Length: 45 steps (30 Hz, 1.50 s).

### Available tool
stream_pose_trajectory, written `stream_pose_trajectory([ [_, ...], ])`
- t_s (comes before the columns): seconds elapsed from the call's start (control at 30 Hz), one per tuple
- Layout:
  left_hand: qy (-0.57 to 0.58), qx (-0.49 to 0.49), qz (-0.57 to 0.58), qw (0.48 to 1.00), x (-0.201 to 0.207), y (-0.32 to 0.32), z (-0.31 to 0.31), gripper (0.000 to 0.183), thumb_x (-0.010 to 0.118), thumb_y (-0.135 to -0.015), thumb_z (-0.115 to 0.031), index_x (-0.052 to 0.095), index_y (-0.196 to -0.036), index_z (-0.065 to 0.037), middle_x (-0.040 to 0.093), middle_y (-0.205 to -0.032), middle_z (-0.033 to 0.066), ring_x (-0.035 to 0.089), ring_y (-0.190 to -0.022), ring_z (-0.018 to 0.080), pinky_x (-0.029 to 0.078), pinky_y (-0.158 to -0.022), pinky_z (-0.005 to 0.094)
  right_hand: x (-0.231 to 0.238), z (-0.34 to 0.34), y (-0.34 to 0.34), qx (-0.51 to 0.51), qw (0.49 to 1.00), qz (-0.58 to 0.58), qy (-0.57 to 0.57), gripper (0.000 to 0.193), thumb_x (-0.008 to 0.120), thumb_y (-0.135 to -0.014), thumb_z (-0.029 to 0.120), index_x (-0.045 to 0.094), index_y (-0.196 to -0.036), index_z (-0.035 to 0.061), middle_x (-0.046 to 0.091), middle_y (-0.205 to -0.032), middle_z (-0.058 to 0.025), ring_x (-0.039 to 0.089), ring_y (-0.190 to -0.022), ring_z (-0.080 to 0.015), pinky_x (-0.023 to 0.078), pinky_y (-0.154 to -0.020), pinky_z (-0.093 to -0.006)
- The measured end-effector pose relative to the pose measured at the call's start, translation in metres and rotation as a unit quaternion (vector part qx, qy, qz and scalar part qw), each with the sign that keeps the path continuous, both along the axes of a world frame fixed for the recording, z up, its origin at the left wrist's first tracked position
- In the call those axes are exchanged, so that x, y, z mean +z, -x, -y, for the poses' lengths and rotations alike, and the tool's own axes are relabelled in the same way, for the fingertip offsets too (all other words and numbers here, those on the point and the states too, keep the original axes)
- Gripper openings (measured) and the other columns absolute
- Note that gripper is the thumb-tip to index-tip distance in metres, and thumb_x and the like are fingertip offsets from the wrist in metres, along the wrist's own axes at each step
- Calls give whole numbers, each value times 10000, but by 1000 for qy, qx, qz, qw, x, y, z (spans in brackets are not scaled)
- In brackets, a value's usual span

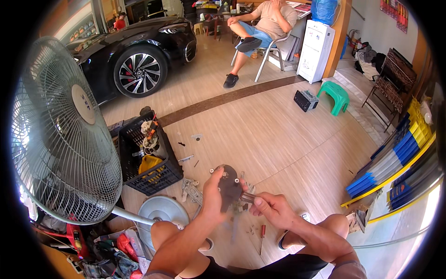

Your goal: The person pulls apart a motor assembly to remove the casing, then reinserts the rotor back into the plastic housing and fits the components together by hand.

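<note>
My left hand [213, 196] is wrapped round the side of a dark, flat, rounded part [230, 185] with a few small shiny fittings on its rim, and holds it up above the floor. From the right, my right hand [273, 210] grips a short silver metal tool [248, 197] between thumb and fingers. The tool's far end meets the lower right edge of the part; the exact contact is too small to make out. Below my hands, a screwdriver [263, 230] with a red handle lies on the floor among small loose pieces. Metal brackets [191, 189] lie just left of the part.
Left of me stand a large floor fan [69, 135], its round base [163, 210] and a black plastic crate [160, 179] of parts. Beyond are a parked black car [139, 51], a seated person [267, 23], a green stool [334, 95] and a boxy black device [305, 100].
</note>
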<state>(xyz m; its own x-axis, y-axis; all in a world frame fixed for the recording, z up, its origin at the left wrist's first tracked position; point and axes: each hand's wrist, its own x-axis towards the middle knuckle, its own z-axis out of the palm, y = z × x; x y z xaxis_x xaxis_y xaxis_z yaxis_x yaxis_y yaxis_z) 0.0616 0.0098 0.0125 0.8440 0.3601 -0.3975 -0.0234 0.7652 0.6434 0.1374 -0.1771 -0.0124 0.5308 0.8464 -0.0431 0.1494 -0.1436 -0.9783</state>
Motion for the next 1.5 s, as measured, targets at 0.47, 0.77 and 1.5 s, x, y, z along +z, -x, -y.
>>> stream_pose_trajectory([
  [0.47, -5, 4, 29, 1000, 1, -2, 0, 403, 548, -936, -471, 620, -971, -76, 698, -871, 142, 689, -792, 284, 546, -767, 384, 1, -4, 7, -61, 997, -16, -53, 296, 670, -958, 192, 617, -1174, -3, 703, -881, -66, 659, -778, -104, 547, -687, -268],
  [0.77, -12, 2, 25, 1000, 1, 2, 3, 437, 536, -959, -468, 616, -1018, -43, 698, -890, 140, 691, -811, 273, 556, -790, 388, -8, 4, -3, -6, 999, -38, 38, 168, 640, -971, 133, 652, -1060, -9, 708, -845, -64, 661, -759, -117, 552, -685, -266],
  [1.5, -15, -8, 21, 1000, -1, -2, 0, 383, 495, -976, -438, 582, -1006, -67, 691, -933, 143, 694, -825, 256, 517, -643, 328, 8, -3, 9, -67, 993, 56, -82, 315, 602, -998, 230, 590, -1148, -46, 713, -870, -95, 674, -746, -131, 549, -698, -285],
])
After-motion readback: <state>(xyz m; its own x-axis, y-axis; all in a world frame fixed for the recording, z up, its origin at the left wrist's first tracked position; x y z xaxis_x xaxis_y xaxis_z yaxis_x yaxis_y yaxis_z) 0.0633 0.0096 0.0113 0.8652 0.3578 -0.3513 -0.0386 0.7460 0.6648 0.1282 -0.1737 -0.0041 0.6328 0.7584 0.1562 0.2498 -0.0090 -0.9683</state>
